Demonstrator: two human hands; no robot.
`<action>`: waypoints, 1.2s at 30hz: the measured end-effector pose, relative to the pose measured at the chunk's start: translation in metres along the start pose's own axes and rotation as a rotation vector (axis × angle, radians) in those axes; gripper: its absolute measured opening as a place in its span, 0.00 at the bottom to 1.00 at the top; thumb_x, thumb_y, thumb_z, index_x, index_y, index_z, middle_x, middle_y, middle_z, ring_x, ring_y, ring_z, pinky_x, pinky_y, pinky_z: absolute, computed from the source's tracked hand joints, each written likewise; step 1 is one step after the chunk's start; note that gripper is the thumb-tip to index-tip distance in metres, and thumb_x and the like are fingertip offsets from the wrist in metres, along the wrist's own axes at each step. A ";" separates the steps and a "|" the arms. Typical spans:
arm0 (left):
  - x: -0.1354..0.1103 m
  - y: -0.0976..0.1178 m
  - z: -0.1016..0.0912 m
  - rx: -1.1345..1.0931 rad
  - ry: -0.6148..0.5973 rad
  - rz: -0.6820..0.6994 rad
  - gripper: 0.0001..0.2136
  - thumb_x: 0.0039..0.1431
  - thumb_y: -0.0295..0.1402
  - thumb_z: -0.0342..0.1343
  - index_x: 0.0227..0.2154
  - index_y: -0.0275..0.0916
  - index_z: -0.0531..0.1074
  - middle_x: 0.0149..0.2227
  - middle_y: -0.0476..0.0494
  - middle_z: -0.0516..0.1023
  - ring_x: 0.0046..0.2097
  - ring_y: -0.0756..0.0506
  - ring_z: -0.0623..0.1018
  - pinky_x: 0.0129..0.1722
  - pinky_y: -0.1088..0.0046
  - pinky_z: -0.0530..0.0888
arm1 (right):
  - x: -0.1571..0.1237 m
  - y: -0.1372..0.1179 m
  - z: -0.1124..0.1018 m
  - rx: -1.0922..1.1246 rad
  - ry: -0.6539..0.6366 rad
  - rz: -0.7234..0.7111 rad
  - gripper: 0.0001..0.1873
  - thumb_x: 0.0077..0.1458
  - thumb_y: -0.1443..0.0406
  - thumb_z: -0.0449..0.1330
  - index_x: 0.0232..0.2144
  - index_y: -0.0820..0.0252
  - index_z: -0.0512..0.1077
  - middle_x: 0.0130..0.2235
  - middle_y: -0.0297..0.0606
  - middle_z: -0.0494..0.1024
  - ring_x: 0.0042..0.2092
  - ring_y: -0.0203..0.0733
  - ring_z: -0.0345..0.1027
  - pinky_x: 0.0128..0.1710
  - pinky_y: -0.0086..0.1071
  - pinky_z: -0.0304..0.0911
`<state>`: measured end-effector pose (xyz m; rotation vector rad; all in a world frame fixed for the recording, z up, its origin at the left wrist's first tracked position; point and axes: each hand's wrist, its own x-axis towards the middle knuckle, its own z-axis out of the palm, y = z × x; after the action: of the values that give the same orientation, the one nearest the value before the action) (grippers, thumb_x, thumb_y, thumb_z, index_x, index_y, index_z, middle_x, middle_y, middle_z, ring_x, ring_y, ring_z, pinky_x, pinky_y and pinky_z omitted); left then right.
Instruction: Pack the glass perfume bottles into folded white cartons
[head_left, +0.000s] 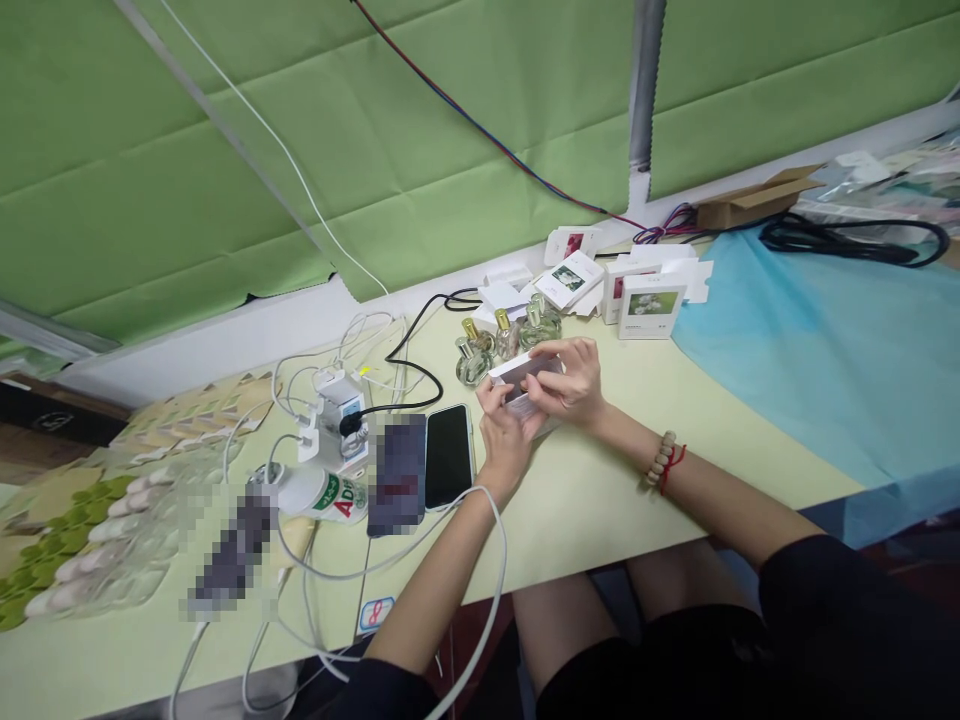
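A small white carton with an open top is between my hands, just above the table. My left hand is closed around its near left side. My right hand grips the right side, its thumb and fingers bent at the opening; what lies inside is mostly hidden by the fingers. Right behind the carton stand several glass perfume bottles, some with gold spray tops and some with clear caps. Farther back, white cartons with flower pictures stand and lie in a loose group.
Left of my hands lie a phone, a power strip with tangled white cables, and a white bottle. Clear trays fill the far left. Blue sheeting covers the right side, near a black cable coil. A white cable crosses my left forearm.
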<state>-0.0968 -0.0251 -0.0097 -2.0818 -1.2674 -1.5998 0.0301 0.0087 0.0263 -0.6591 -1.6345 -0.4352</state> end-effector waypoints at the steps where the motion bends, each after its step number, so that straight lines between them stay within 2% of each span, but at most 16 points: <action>1: 0.000 -0.001 0.001 -0.005 0.001 0.000 0.24 0.53 0.41 0.59 0.46 0.43 0.51 0.47 0.37 0.62 0.47 0.44 0.73 0.38 0.64 0.74 | 0.001 0.001 -0.001 0.004 0.005 0.005 0.17 0.52 0.67 0.56 0.13 0.58 0.63 0.35 0.36 0.74 0.34 0.39 0.60 0.37 0.39 0.51; 7: 0.000 -0.004 0.004 -0.091 0.033 -0.070 0.21 0.56 0.43 0.56 0.44 0.43 0.51 0.47 0.38 0.63 0.51 0.45 0.70 0.44 0.64 0.72 | 0.000 0.011 -0.002 0.009 -0.035 0.086 0.17 0.51 0.66 0.57 0.13 0.58 0.61 0.35 0.35 0.74 0.34 0.41 0.61 0.37 0.41 0.52; 11: 0.003 0.000 0.000 -0.168 0.070 -0.165 0.11 0.64 0.40 0.44 0.44 0.43 0.51 0.47 0.39 0.64 0.50 0.48 0.70 0.45 0.67 0.70 | -0.007 0.021 -0.002 0.040 -0.049 0.099 0.16 0.51 0.66 0.56 0.14 0.57 0.63 0.36 0.36 0.73 0.34 0.41 0.61 0.37 0.41 0.52; 13: 0.005 0.004 -0.002 -0.180 0.069 -0.224 0.09 0.65 0.39 0.41 0.44 0.43 0.51 0.46 0.40 0.65 0.47 0.49 0.72 0.44 0.68 0.69 | -0.008 0.023 -0.002 0.040 -0.026 0.098 0.12 0.51 0.66 0.55 0.17 0.55 0.68 0.36 0.36 0.73 0.33 0.41 0.61 0.36 0.41 0.53; 15: 0.006 0.007 -0.004 -0.180 0.042 -0.268 0.09 0.65 0.39 0.42 0.44 0.43 0.52 0.45 0.41 0.65 0.45 0.49 0.72 0.44 0.69 0.69 | -0.008 0.022 -0.002 0.028 0.001 0.094 0.09 0.51 0.67 0.55 0.23 0.53 0.72 0.35 0.37 0.73 0.34 0.41 0.62 0.36 0.41 0.54; 19: 0.009 0.011 -0.007 -0.214 -0.013 -0.308 0.12 0.65 0.39 0.42 0.47 0.42 0.52 0.45 0.41 0.67 0.45 0.49 0.73 0.45 0.69 0.69 | -0.006 0.018 -0.003 0.038 0.022 0.031 0.09 0.50 0.68 0.55 0.32 0.50 0.74 0.37 0.36 0.72 0.36 0.42 0.64 0.36 0.40 0.56; 21: 0.010 0.012 -0.008 -0.240 -0.022 -0.322 0.12 0.65 0.39 0.42 0.48 0.41 0.52 0.45 0.40 0.67 0.45 0.49 0.73 0.45 0.69 0.69 | -0.005 0.017 -0.003 0.055 0.005 0.043 0.10 0.50 0.68 0.56 0.34 0.50 0.73 0.38 0.37 0.72 0.36 0.42 0.64 0.37 0.40 0.56; 25: 0.011 0.013 -0.009 -0.272 -0.037 -0.361 0.13 0.66 0.39 0.40 0.50 0.41 0.53 0.47 0.39 0.67 0.47 0.48 0.73 0.46 0.69 0.69 | -0.005 0.017 -0.004 0.121 -0.043 0.129 0.09 0.47 0.68 0.57 0.32 0.53 0.73 0.39 0.39 0.69 0.38 0.44 0.63 0.39 0.41 0.58; 29: 0.012 0.016 -0.010 -0.245 -0.048 -0.396 0.12 0.66 0.39 0.39 0.48 0.42 0.57 0.48 0.40 0.67 0.47 0.49 0.72 0.46 0.71 0.68 | -0.004 0.015 -0.004 0.222 -0.054 0.151 0.10 0.44 0.70 0.56 0.31 0.56 0.71 0.40 0.41 0.66 0.40 0.46 0.62 0.37 0.41 0.59; 33: 0.017 0.019 -0.012 -0.218 0.008 -0.471 0.12 0.66 0.40 0.38 0.43 0.40 0.60 0.42 0.43 0.69 0.42 0.49 0.72 0.44 0.72 0.67 | -0.004 0.016 -0.003 0.277 -0.064 0.189 0.07 0.43 0.71 0.54 0.27 0.57 0.69 0.39 0.41 0.65 0.40 0.46 0.61 0.36 0.41 0.60; 36: 0.019 0.017 -0.013 -0.209 0.005 -0.440 0.12 0.66 0.41 0.38 0.39 0.40 0.62 0.39 0.44 0.69 0.42 0.49 0.71 0.44 0.72 0.67 | -0.005 0.018 -0.002 0.309 -0.076 0.180 0.04 0.45 0.69 0.54 0.26 0.57 0.68 0.39 0.41 0.65 0.40 0.45 0.61 0.37 0.40 0.60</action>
<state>-0.0926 -0.0342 0.0174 -2.0062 -1.7142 -1.9902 0.0440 0.0201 0.0199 -0.5868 -1.6527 -0.0248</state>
